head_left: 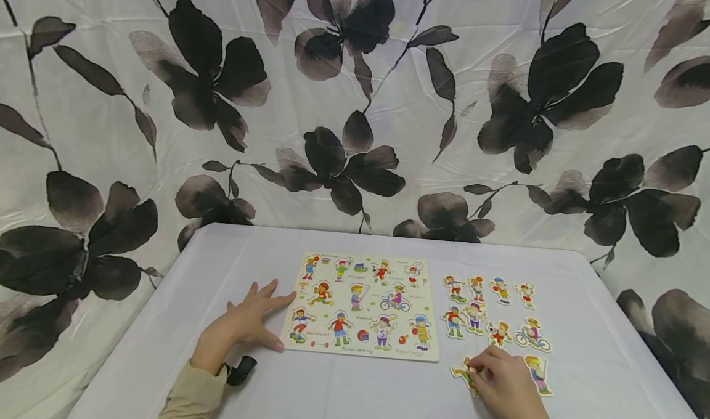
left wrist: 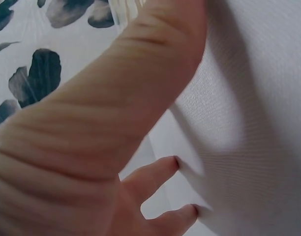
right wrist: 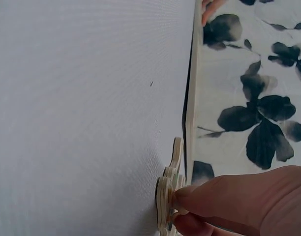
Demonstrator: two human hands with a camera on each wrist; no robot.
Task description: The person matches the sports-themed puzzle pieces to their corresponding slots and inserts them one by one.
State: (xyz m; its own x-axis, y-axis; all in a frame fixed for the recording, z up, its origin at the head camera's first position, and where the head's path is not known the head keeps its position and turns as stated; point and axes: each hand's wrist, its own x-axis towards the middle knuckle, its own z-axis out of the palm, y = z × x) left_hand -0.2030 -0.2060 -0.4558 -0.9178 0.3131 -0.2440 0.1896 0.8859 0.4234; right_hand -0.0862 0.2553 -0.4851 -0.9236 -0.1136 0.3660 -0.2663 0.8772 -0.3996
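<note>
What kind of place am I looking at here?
Probably an improvised tabletop play or filming corner; I can't tell which building. A floral cloth hangs behind a white-covered table, which holds a sports-themed puzzle board and loose cut-out figures.

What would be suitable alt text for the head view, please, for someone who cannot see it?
A person's right hand pinches a cut-out runner piece while the left hand, fingers spread, is at the left edge of a sports-figure puzzle board on a white tabletop. More cut-out pieces lie to the board's right; a dark-flowered cloth hangs behind.
</note>
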